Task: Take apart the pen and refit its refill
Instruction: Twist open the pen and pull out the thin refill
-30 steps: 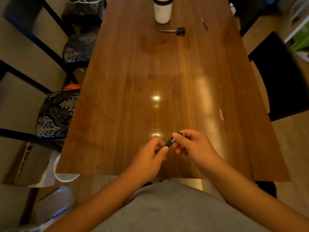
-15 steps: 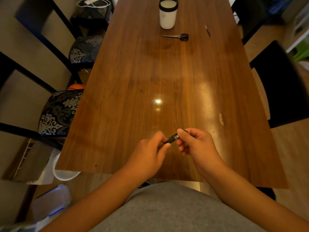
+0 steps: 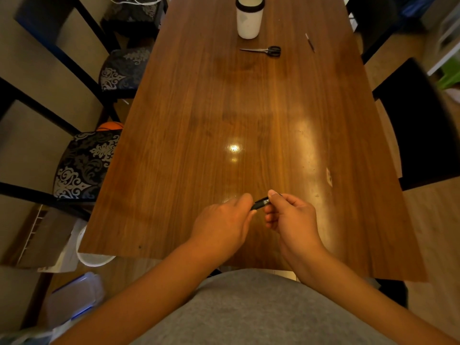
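Above the near end of the long brown wooden table (image 3: 199, 135), both hands meet around a slim black pen (image 3: 260, 203) held tilted, its right end higher. Left hand (image 3: 224, 225) curls knuckles-up, fingertips pinched shut on the pen's lower end. Right hand (image 3: 290, 215) grips the upper end, thumb pressed on top, remaining fingers folded beneath. Both forearms angle inward from the grey-clad lap.

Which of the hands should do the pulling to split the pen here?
Probably the right hand: its thumb and fingertips pinch the far end of the pen, with a silver band showing beside them. The left hand wraps the near end and can serve as the anchor.
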`<move>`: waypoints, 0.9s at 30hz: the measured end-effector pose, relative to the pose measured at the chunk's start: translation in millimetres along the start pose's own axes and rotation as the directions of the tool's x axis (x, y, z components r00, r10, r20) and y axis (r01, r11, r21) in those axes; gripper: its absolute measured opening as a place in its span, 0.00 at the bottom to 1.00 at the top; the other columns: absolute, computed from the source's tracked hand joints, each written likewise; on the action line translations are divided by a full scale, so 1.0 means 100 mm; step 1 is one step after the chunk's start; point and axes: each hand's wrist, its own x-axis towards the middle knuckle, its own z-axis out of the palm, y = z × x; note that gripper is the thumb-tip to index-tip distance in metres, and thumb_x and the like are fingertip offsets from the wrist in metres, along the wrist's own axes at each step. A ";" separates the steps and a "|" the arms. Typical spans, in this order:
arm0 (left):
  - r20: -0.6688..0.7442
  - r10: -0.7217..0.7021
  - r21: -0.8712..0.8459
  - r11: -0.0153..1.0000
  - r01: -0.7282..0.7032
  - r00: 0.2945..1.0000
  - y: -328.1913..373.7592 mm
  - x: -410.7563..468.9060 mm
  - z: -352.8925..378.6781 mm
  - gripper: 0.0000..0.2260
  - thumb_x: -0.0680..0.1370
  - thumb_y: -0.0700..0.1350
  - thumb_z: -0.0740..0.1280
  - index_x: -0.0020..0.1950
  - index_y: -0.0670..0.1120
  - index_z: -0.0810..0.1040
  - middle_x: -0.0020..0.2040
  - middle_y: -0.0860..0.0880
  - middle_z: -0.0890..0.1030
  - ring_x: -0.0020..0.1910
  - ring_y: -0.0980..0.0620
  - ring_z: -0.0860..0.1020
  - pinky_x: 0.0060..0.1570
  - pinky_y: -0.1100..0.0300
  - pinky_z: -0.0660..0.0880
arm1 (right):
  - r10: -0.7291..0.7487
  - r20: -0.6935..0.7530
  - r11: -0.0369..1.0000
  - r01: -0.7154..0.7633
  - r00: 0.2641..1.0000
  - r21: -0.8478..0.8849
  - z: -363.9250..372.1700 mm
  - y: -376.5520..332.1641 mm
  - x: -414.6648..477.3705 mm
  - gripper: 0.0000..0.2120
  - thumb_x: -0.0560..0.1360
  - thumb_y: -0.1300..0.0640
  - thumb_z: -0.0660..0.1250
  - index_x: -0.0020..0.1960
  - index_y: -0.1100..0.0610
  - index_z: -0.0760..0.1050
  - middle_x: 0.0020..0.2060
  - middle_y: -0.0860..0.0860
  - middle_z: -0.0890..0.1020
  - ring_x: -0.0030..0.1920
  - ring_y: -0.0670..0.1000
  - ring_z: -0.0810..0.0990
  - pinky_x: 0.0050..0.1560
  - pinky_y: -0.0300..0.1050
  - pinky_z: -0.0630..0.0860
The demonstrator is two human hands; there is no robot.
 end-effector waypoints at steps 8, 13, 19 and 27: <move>0.144 -0.209 -0.430 0.867 0.251 0.967 -0.08 0.05 -0.04 0.08 0.78 0.50 0.65 0.41 0.58 0.70 0.33 0.52 0.79 0.31 0.54 0.77 0.30 0.53 0.74 | -0.027 0.131 0.998 0.020 0.991 0.055 -0.03 0.02 0.06 0.10 0.77 0.60 0.66 0.38 0.61 0.79 0.26 0.52 0.79 0.26 0.46 0.75 0.27 0.38 0.73; 0.362 -0.251 -0.647 0.625 0.436 0.898 -0.10 0.13 -0.12 0.07 0.78 0.46 0.67 0.40 0.53 0.75 0.29 0.53 0.80 0.23 0.61 0.70 0.24 0.65 0.66 | -0.077 0.206 0.997 0.069 0.976 0.046 -0.06 0.01 0.11 0.09 0.77 0.60 0.66 0.39 0.61 0.79 0.26 0.51 0.79 0.26 0.45 0.75 0.27 0.37 0.73; 0.704 -0.063 -0.688 0.186 0.701 0.708 -0.28 0.15 -0.27 0.06 0.80 0.43 0.63 0.43 0.47 0.74 0.30 0.49 0.76 0.20 0.59 0.61 0.18 0.68 0.55 | -0.114 0.387 0.991 0.135 0.915 -0.026 -0.12 0.02 0.16 0.07 0.75 0.59 0.66 0.41 0.61 0.79 0.29 0.53 0.80 0.28 0.48 0.76 0.28 0.39 0.74; 0.812 0.089 -0.565 -0.126 0.815 0.576 -0.40 0.15 -0.25 0.03 0.75 0.45 0.67 0.44 0.45 0.78 0.30 0.49 0.74 0.18 0.61 0.62 0.15 0.71 0.57 | -0.119 0.455 0.993 0.106 0.882 0.055 -0.11 0.08 0.21 0.09 0.71 0.54 0.68 0.41 0.61 0.80 0.31 0.54 0.80 0.30 0.48 0.77 0.29 0.38 0.74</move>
